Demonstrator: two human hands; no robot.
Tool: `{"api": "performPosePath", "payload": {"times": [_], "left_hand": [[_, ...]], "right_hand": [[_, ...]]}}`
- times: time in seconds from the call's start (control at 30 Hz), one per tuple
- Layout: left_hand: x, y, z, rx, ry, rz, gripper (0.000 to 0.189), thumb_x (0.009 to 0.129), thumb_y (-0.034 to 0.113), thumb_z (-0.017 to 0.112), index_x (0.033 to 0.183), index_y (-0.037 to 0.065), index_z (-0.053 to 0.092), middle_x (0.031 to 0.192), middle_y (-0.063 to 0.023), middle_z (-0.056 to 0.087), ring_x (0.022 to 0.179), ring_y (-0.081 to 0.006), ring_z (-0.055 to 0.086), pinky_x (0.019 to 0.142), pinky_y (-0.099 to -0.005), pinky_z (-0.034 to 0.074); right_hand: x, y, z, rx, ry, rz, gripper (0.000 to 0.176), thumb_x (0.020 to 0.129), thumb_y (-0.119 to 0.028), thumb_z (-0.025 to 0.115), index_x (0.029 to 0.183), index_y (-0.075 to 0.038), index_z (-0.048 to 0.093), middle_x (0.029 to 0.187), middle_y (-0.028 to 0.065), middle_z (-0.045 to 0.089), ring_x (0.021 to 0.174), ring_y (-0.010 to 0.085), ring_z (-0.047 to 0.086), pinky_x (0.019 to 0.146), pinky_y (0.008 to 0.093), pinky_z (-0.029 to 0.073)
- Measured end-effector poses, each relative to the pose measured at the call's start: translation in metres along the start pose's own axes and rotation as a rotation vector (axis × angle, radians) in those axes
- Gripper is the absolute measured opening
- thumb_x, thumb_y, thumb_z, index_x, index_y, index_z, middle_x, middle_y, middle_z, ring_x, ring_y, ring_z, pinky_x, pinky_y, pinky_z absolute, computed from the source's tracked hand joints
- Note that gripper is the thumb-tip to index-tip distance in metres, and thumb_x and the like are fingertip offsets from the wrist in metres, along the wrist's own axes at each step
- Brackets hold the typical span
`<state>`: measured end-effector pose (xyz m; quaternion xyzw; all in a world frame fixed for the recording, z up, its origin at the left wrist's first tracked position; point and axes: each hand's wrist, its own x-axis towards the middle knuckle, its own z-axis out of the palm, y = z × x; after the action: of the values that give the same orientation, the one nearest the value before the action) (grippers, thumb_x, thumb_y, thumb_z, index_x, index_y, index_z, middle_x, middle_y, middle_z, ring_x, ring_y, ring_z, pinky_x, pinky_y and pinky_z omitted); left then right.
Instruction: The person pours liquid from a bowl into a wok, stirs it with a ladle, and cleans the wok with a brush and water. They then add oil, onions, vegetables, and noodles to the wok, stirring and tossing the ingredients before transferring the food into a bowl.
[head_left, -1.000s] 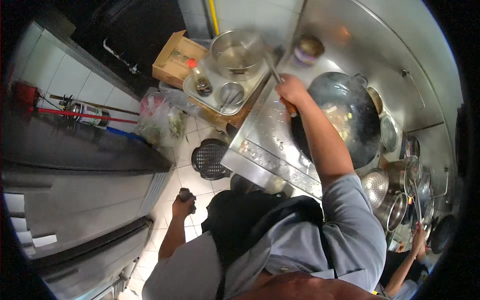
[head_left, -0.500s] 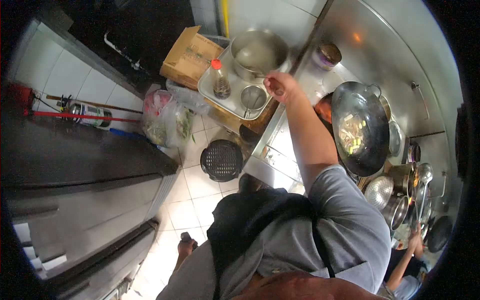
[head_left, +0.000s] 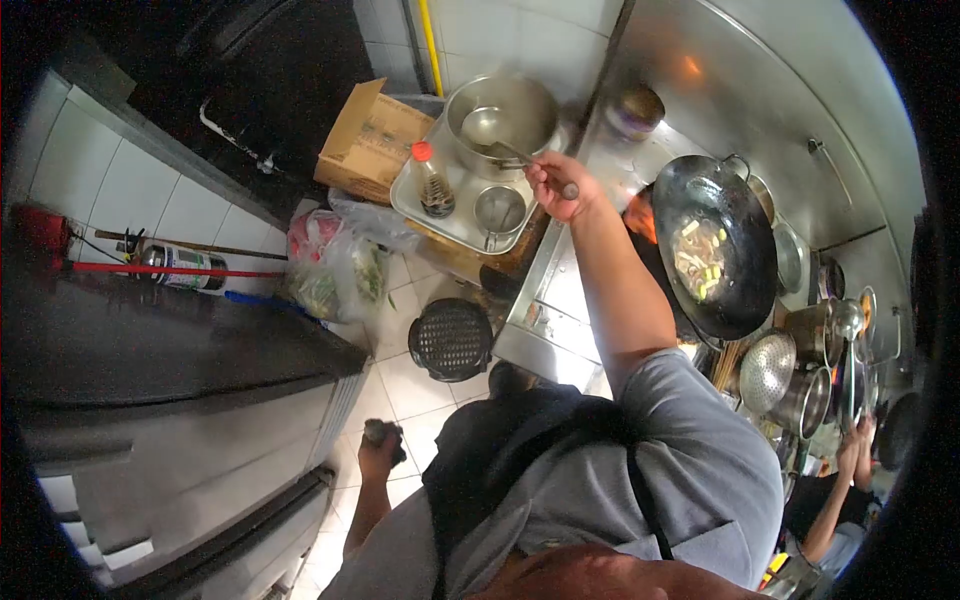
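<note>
My right hand [head_left: 562, 188] is closed round the handle of a metal ladle [head_left: 508, 152], which reaches into the large steel pot [head_left: 545, 108]. The pot stands on a metal tray [head_left: 408, 198] with a red-capped bottle [head_left: 435, 188] and a small strainer [head_left: 498, 210]. My left hand [head_left: 376, 455], low at the left of my body, is closed on a dark cloth-like bundle [head_left: 392, 440]. Right of my right arm, a black wok [head_left: 748, 262] holds pale sliced food with green pieces [head_left: 700, 260]; orange flame shows at its left edge.
A cardboard box [head_left: 378, 140] and plastic bags of greens [head_left: 335, 270] are beside the tray. A black perforated stool [head_left: 450, 340] stands on the floor. Strainers and pots [head_left: 803, 400] line the right side, near a co-worker's hands [head_left: 856, 450]. A dark-topped counter [head_left: 180, 350] is left.
The ladle's handle now shows clearly in my right hand. My left hand has come up and into fuller view with the dark bundle. The camera view has shifted slightly.
</note>
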<state>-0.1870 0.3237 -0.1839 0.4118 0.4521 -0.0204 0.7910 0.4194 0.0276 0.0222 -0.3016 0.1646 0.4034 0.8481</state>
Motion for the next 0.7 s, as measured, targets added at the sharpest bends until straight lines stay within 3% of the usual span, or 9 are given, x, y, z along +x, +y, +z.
{"api": "performPosePath", "payload": {"times": [0.07,0.13,0.23,0.27,0.37,0.47,0.53,0.57,0.7], "left_hand": [[0.026,0.01,0.028,0.269,0.043,0.182,0.035,0.088,0.01,0.071,0.12,0.004,0.06,0.102,-0.0096,0.071,0.089,-0.0186,0.069,0.081,-0.0331,0.056],[-0.006,0.077,0.114,0.217,-0.015,0.186,0.038,0.088,0.01,0.072,0.122,0.002,0.059,0.101,-0.0099,0.071,0.092,-0.02,0.068,0.084,-0.0327,0.054],[0.015,0.099,0.173,0.58,0.018,0.525,0.037,0.089,0.016,0.072,0.119,-0.002,0.06,0.101,-0.0121,0.07,0.09,-0.0207,0.067,0.083,-0.0331,0.052],[-0.032,0.139,0.241,0.744,0.02,0.57,0.039,0.089,0.019,0.073,0.119,-0.003,0.06,0.107,-0.0131,0.069,0.097,-0.0183,0.065,0.087,-0.0337,0.051],[-0.036,0.147,0.319,0.822,-0.152,0.547,0.041,0.089,0.019,0.074,0.12,-0.004,0.061,0.112,-0.0119,0.068,0.1,-0.018,0.064,0.088,-0.0342,0.051],[-0.03,0.117,0.378,0.476,-0.5,0.31,0.041,0.09,0.017,0.074,0.123,-0.004,0.062,0.114,-0.0097,0.068,0.1,-0.02,0.065,0.088,-0.0344,0.052],[-0.057,0.101,0.431,0.446,-0.648,0.159,0.043,0.09,0.017,0.074,0.124,-0.006,0.061,0.116,-0.0111,0.067,0.103,-0.0193,0.064,0.092,-0.0342,0.051],[-0.057,0.078,0.451,0.362,-0.741,0.176,0.044,0.091,0.019,0.074,0.125,-0.006,0.06,0.115,-0.0117,0.067,0.104,-0.0195,0.064,0.092,-0.0344,0.051],[-0.065,0.01,0.525,0.227,-0.807,-0.294,0.041,0.098,0.027,0.066,0.125,-0.003,0.059,0.117,-0.0122,0.068,0.106,-0.0238,0.066,0.094,-0.0378,0.053]], "right_hand": [[-0.028,-0.008,0.003,-0.072,-0.028,-0.041,0.01,0.087,-0.007,0.066,0.085,-0.002,0.057,0.076,0.0089,0.06,0.065,0.0163,0.059,0.058,0.0251,0.054],[-0.061,-0.016,0.014,-0.051,-0.032,-0.055,0.012,0.089,-0.011,0.064,0.085,-0.002,0.058,0.076,0.0069,0.061,0.064,0.014,0.059,0.056,0.0229,0.053],[-0.123,-0.025,0.02,-0.158,-0.009,-0.126,0.014,0.093,-0.018,0.059,0.087,-0.005,0.056,0.078,-0.0007,0.06,0.062,0.0069,0.056,0.051,0.0201,0.05],[-0.147,-0.026,0.02,-0.135,0.028,-0.155,0.014,0.093,-0.018,0.059,0.087,-0.005,0.056,0.078,-0.0007,0.06,0.062,0.0069,0.056,0.051,0.0201,0.05],[-0.213,-0.04,0.012,-0.149,-0.079,-0.237,0.014,0.095,-0.021,0.053,0.093,-0.007,0.055,0.076,-0.0036,0.057,0.059,0.0063,0.05,0.049,0.0206,0.046],[-0.279,-0.049,-0.016,-0.156,-0.131,-0.3,0.014,0.095,-0.021,0.054,0.092,-0.007,0.055,0.076,-0.0033,0.057,0.058,0.0065,0.05,0.048,0.0213,0.045],[-0.323,-0.051,-0.035,-0.337,0.22,-0.408,0.019,0.097,-0.022,0.054,0.097,-0.003,0.056,0.073,-0.0002,0.054,0.051,0.0064,0.05,0.04,0.0204,0.04],[-0.346,-0.05,-0.037,-0.416,0.27,-0.433,0.017,0.096,-0.02,0.054,0.094,-0.003,0.056,0.07,0.0006,0.054,0.05,0.0069,0.049,0.04,0.0211,0.041],[-0.406,-0.048,-0.066,-0.574,0.463,-0.468,0.01,0.09,-0.014,0.056,0.086,-0.005,0.055,0.064,0.0023,0.054,0.047,0.0094,0.05,0.041,0.0248,0.044]]}}
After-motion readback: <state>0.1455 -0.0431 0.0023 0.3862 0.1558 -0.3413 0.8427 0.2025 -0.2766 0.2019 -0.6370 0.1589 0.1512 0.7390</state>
